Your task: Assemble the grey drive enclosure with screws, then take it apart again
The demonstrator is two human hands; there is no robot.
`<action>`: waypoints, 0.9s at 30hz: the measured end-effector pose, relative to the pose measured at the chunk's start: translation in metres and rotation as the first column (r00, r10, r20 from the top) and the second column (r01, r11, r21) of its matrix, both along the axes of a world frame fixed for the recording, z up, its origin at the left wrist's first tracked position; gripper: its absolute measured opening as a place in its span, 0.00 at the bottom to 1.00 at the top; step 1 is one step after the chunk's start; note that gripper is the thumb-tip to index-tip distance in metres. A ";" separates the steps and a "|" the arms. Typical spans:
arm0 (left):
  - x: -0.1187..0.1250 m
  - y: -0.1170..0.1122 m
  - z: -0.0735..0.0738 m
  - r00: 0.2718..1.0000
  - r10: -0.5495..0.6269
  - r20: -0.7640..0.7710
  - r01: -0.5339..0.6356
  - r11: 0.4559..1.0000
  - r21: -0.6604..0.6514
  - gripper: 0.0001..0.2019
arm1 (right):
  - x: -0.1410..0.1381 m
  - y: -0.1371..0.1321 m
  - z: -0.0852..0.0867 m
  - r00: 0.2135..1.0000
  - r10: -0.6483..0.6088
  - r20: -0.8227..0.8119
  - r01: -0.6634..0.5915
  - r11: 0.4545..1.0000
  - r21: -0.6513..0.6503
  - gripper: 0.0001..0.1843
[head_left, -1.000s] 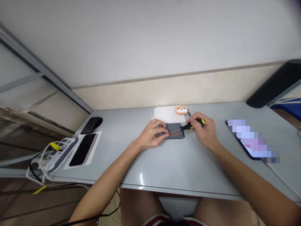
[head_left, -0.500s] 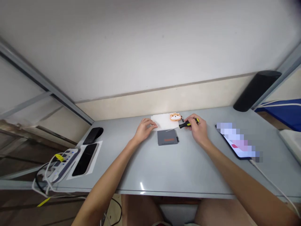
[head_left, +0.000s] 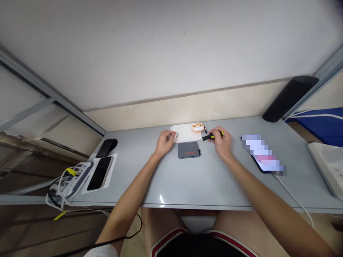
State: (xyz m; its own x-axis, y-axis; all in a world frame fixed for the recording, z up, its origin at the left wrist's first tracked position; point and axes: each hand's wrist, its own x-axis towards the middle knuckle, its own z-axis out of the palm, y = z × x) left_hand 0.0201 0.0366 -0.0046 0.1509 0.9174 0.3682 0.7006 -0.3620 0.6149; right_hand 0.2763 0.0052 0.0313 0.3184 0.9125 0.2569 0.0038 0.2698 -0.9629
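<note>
My right hand (head_left: 223, 143) grips a screwdriver (head_left: 209, 136) by its black and yellow handle, the thin shaft pointing left over the back edge of a small dark grey box (head_left: 184, 151) with a row of holes along its front. My left hand (head_left: 164, 143) is at the left edge of a white sheet (head_left: 184, 132), thumb and forefinger pinched together; whatever they may hold is too small to make out. Several tiny dark specks (head_left: 177, 136), perhaps screws, lie on the sheet by these fingertips. An orange and white animal-face case (head_left: 198, 127) rests on the sheet's right part.
A lit phone (head_left: 261, 151) with a charging cable lies at right, near a black cylinder (head_left: 291, 98) by the wall. At left are a dark phone (head_left: 99, 173) on white paper, a black object (head_left: 106, 147) and a power strip (head_left: 80, 178) with tangled cables.
My left hand has shifted slightly at the sheet's left edge, and the dark specks now show beside its fingertips. My right hand keeps the screwdriver over the box. The camera view has tilted a little.
</note>
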 end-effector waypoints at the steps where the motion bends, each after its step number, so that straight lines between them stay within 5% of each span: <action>1: 0.002 -0.009 0.000 1.000 -0.001 0.000 0.001 1.000 -0.004 0.12 | 0.001 0.001 -0.001 1.000 -0.011 -0.005 0.011 1.000 -0.005 0.09; 5: 0.012 -0.048 -0.001 0.999 -0.052 -0.018 0.051 0.997 -0.061 0.09 | 0.003 0.004 -0.006 0.998 -0.058 -0.021 0.057 0.998 -0.041 0.09; 9: 0.016 -0.069 0.000 0.994 -0.104 -0.045 0.099 0.989 -0.106 0.17 | 0.000 0.005 -0.013 0.996 -0.077 -0.041 0.073 0.993 -0.090 0.09; 20: 0.000 -0.059 0.000 0.950 -0.206 0.236 0.266 0.928 -0.260 0.17 | -0.004 0.003 -0.017 0.995 -0.100 -0.026 0.096 0.989 -0.117 0.11; 27: 0.004 -0.058 -0.003 0.961 -0.099 0.259 0.166 0.954 -0.249 0.17 | -0.002 0.002 -0.017 0.999 -0.034 0.040 0.039 0.992 -0.123 0.08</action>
